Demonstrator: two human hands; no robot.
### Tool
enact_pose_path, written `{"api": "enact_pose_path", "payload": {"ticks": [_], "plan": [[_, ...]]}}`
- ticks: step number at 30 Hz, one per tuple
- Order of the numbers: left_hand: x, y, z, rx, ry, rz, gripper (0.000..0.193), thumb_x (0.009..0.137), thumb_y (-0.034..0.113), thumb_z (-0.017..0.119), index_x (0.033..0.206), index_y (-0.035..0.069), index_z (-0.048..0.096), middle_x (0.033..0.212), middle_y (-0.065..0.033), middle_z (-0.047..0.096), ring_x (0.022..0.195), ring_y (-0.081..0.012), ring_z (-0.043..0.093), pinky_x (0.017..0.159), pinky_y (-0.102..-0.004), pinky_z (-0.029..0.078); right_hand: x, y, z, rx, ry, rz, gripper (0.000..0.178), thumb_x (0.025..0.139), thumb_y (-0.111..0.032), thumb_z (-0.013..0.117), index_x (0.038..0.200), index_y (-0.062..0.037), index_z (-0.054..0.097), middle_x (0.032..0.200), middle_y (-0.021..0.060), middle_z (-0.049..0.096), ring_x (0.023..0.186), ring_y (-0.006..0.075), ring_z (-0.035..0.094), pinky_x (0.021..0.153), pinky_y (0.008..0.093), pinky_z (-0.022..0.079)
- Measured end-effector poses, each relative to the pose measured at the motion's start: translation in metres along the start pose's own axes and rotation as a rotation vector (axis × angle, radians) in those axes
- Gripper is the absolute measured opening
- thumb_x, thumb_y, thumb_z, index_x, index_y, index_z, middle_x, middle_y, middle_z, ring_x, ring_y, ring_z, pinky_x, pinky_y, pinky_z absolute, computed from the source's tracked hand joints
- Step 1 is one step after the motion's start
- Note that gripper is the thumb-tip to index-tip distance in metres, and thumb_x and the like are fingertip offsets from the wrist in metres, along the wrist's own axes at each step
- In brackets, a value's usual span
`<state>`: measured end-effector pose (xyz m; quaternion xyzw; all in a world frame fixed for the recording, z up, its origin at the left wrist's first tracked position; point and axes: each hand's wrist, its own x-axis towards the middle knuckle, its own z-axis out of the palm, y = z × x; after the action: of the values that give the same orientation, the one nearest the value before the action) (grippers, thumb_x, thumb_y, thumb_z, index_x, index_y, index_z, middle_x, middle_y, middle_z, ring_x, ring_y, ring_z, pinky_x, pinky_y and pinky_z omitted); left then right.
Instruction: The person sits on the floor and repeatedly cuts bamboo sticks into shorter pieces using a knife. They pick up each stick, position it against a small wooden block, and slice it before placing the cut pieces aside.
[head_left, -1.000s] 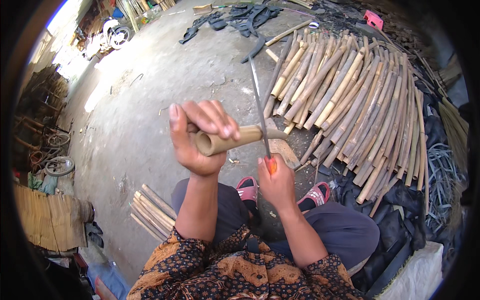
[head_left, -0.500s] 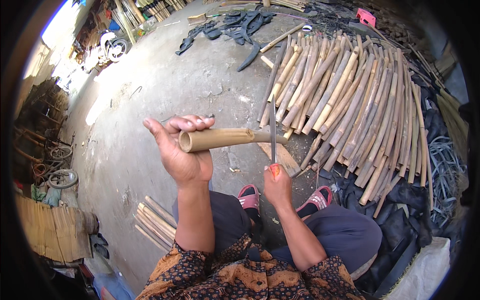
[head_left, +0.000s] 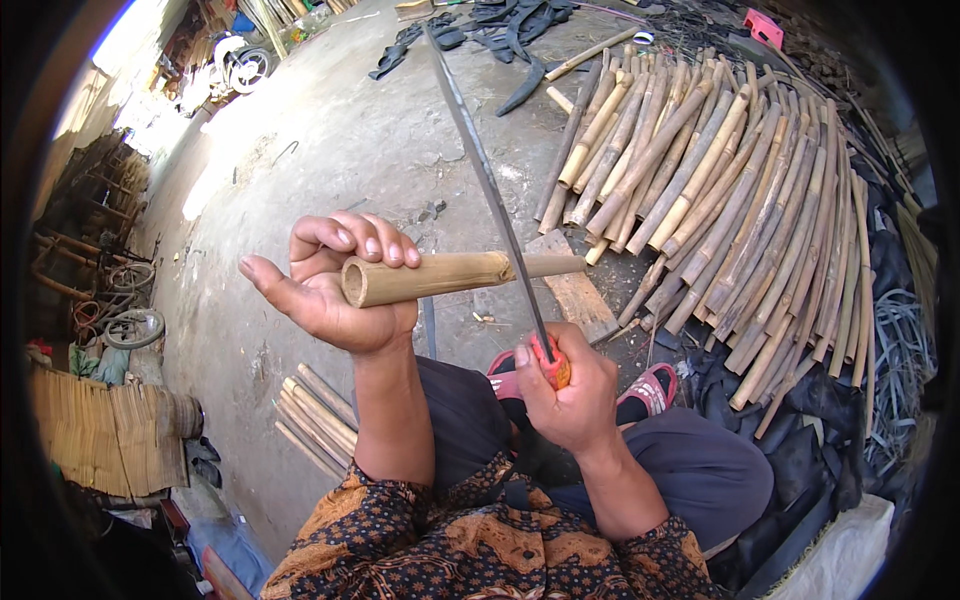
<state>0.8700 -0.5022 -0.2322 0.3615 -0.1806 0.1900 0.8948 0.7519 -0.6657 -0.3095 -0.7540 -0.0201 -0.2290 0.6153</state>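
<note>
A short bamboo piece point(head_left: 430, 279) lies nearly level across the palm of my left hand point(head_left: 350, 290). Its hollow, wider end faces left, and a thinner section runs on to the right past a joint. My left fingers curl over it from behind, with the thumb stretched away to the left. In my right hand point(head_left: 580, 395) I grip the red-orange handle of a long knife point(head_left: 480, 165). The blade slants up and to the left, crossing in front of the bamboo near its joint. I cannot tell whether blade and bamboo touch.
A big heap of bamboo poles point(head_left: 700, 200) lies to the right, beside black rubber-like scraps point(head_left: 520, 30) farther off. A wooden board point(head_left: 580, 295) rests on the floor before my feet. At my left knee lie several bamboo sticks point(head_left: 318, 415). A motorcycle point(head_left: 240, 65) stands far left.
The knife has swung from nearly upright to a leftward slant, and my right hand has risen closer. My left fingers have shifted along the bamboo, which stays about level.
</note>
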Motion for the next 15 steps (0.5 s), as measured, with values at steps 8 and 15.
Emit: {"api": "enact_pose_path", "payload": {"ticks": [8,15], "plan": [[0.002,-0.002,-0.003,-0.054,-0.083,-0.042,0.078,0.101,0.077,0.026,0.082,0.007,0.056,0.063,-0.0100,0.054,0.052,-0.0269,0.058,0.047,-0.0416,0.054,0.005,0.039,0.015,-0.235,-0.026,0.401,0.027,0.097,-0.027,0.066,0.093,-0.0008,0.061,0.070,0.0256,0.065,0.072,0.0475,0.069,0.060,0.0503,0.051],[-0.001,-0.010,-0.005,-0.082,-0.226,0.090,0.078,0.097,0.082,0.030,0.095,0.007,0.054,0.074,-0.0123,0.059,0.052,-0.0257,0.060,0.045,-0.0425,0.054,0.001,0.048,0.016,-0.171,-0.017,0.243,0.026,0.096,-0.024,0.068,0.090,0.0011,0.062,0.071,0.0221,0.065,0.065,0.0388,0.067,0.060,0.0432,0.050]]}}
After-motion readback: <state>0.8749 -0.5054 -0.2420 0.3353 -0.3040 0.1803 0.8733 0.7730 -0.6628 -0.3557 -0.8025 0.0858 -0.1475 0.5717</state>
